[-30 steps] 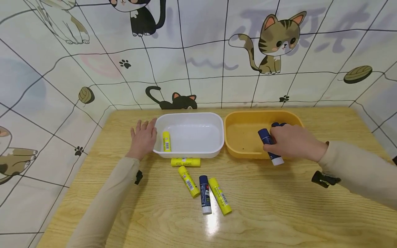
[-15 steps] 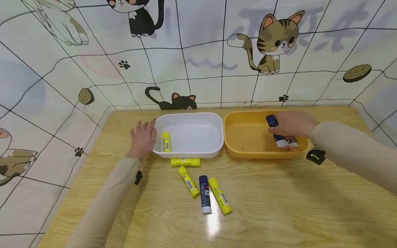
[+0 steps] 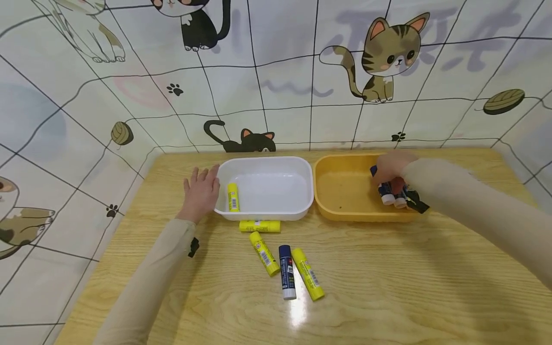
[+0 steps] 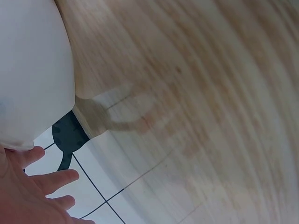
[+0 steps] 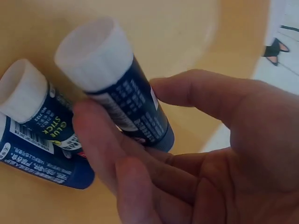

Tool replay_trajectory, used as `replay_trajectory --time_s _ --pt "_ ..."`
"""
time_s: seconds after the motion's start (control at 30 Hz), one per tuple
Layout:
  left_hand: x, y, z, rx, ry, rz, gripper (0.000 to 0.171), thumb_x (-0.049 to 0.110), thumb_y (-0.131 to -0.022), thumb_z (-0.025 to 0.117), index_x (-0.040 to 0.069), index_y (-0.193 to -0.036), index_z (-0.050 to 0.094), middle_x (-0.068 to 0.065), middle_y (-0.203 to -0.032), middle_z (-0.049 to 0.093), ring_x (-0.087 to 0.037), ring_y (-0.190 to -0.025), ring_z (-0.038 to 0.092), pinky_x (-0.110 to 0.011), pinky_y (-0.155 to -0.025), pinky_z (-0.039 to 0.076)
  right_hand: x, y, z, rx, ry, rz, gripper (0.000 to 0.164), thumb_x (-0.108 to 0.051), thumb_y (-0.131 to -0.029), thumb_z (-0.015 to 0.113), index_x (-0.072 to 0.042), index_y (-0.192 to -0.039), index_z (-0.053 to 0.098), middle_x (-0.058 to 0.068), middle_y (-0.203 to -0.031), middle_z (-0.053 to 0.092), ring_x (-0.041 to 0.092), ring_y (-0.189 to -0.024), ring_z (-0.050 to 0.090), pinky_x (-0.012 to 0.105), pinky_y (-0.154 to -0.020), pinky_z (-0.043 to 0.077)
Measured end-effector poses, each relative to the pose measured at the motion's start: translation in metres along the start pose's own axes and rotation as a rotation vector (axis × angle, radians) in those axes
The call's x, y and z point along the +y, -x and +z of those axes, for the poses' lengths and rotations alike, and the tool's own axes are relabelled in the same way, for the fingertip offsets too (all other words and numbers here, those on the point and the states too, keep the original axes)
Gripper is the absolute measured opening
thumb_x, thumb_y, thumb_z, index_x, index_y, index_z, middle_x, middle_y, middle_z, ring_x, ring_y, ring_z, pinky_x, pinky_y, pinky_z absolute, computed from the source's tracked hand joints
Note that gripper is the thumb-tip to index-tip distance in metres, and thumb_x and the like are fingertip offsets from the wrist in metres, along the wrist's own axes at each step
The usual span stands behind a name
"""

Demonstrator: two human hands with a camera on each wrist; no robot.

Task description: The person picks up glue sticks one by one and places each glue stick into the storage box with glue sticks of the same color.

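Observation:
My right hand [image 3: 393, 166] is inside the orange-yellow bin [image 3: 342, 191], pinching a navy glue stick with a white end [image 5: 128, 95] between thumb and fingers. Beside it in the right wrist view lie two more navy glue sticks [image 5: 52, 114], close against my fingertips. Fingers spread, my left hand [image 3: 200, 194] rests at the left rim of the white bin [image 3: 276, 191]. The left wrist view shows its fingertips [image 4: 70, 175] right by the bin's wall. One yellow glue stick [image 3: 233, 197] lies in the white bin.
Before the white bin, a yellow glue stick [image 3: 259, 226] lies sideways. Nearer on the wooden table [image 3: 388, 287] are two slanted yellow glue sticks [image 3: 264, 254] with a navy glue stick [image 3: 287, 272] between them. A cat-print tiled backdrop [image 3: 284, 86] stands behind the bins.
My right hand has carried the navy glue stick from over the bin's front rim back and down into the orange-yellow bin, beside the others. The left hand has stayed put.

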State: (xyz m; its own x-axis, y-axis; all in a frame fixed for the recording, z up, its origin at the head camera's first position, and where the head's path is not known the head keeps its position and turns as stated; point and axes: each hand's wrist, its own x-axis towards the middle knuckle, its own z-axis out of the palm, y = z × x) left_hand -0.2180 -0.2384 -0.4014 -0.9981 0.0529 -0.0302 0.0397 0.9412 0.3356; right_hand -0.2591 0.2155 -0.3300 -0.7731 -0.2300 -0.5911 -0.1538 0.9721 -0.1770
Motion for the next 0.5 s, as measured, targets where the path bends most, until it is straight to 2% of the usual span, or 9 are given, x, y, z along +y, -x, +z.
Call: replay_trajectory --time_s 0.23,0.5 --pt "0.0 0.0 0.0 -0.001 0.005 -0.005 0.05 0.026 -0.105 0.026 0.011 -0.153 0.025 -0.027 -0.152 0.025 -0.044 -0.143 0.001 -0.067 -0.107 -0.003 0.001 -0.01 0.004 -0.057 -0.033 -0.005 0.027 -0.023 -0.085 0.059 0.003 -0.081 0.063 0.011 -0.062 0.066 0.017 -0.052 0.065 0.025 -0.048 0.048" --pt "-0.001 0.002 0.0 -0.006 -0.007 0.001 0.05 0.025 -0.105 0.025 0.01 -0.153 0.025 -0.027 -0.151 0.027 -0.045 -0.143 0.002 -0.069 -0.106 0.0 -0.001 -0.015 0.009 -0.066 -0.04 0.014 0.026 -0.022 -0.084 0.059 0.002 -0.078 0.064 0.01 -0.059 0.065 0.016 -0.05 0.064 0.024 -0.048 0.047"
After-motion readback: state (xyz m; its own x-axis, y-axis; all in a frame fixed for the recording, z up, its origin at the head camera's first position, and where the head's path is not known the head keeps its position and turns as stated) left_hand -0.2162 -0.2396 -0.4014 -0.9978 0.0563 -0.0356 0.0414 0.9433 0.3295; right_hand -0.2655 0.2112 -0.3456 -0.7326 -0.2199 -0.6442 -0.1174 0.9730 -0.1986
